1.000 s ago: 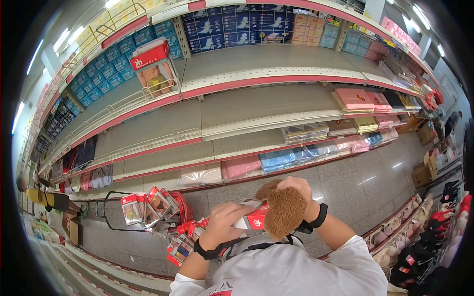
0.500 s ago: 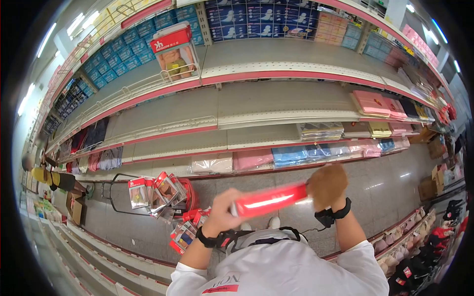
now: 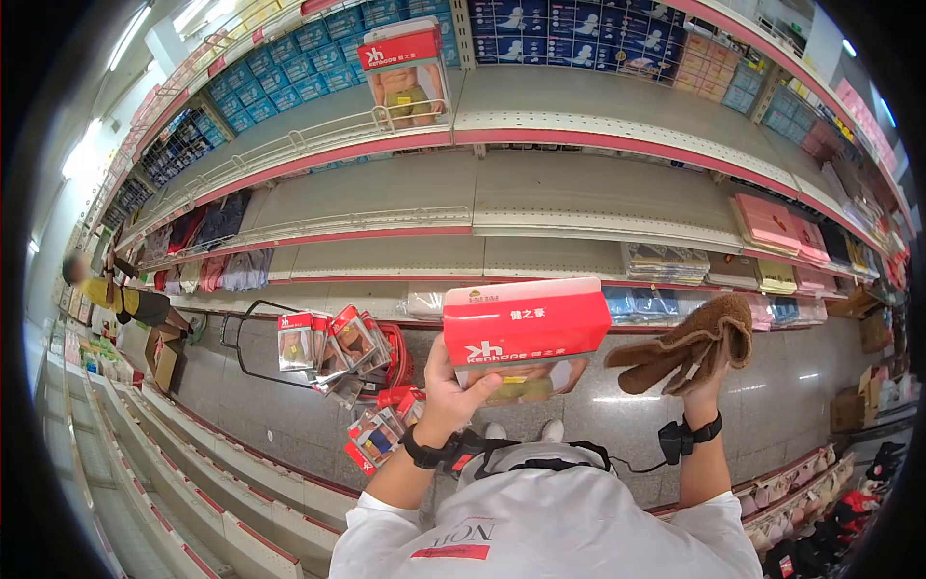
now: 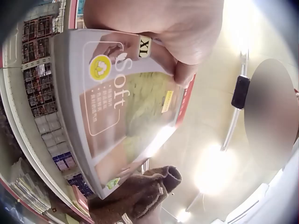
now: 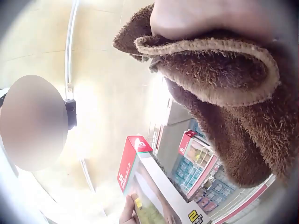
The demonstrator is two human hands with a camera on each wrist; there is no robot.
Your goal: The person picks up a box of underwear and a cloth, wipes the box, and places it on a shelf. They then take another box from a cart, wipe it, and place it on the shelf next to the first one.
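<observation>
The left hand (image 3: 457,388) grips a red-topped box (image 3: 526,323) by its left end, thumb on the printed front. In the left wrist view the hand (image 4: 163,28) holds the box (image 4: 126,102) along one edge, and an XL label shows. To the right, the right hand (image 3: 710,378) holds a folded brown cloth (image 3: 675,352), apart from the box. In the right wrist view the cloth (image 5: 247,135) hangs from the right hand (image 5: 210,18), with the box (image 5: 149,186) below it.
A similar box (image 3: 405,77) stands on the top shelf (image 3: 598,101). A red basket (image 3: 397,357) with several packages is on the floor at left, more packages (image 3: 376,436) beside it. A person (image 3: 121,294) stands at far left; garments (image 3: 839,511) hang at lower right.
The box has been turned so its red top and printed front face up toward the head view. The brown cloth has moved right, away from the box. The head view has shifted left.
</observation>
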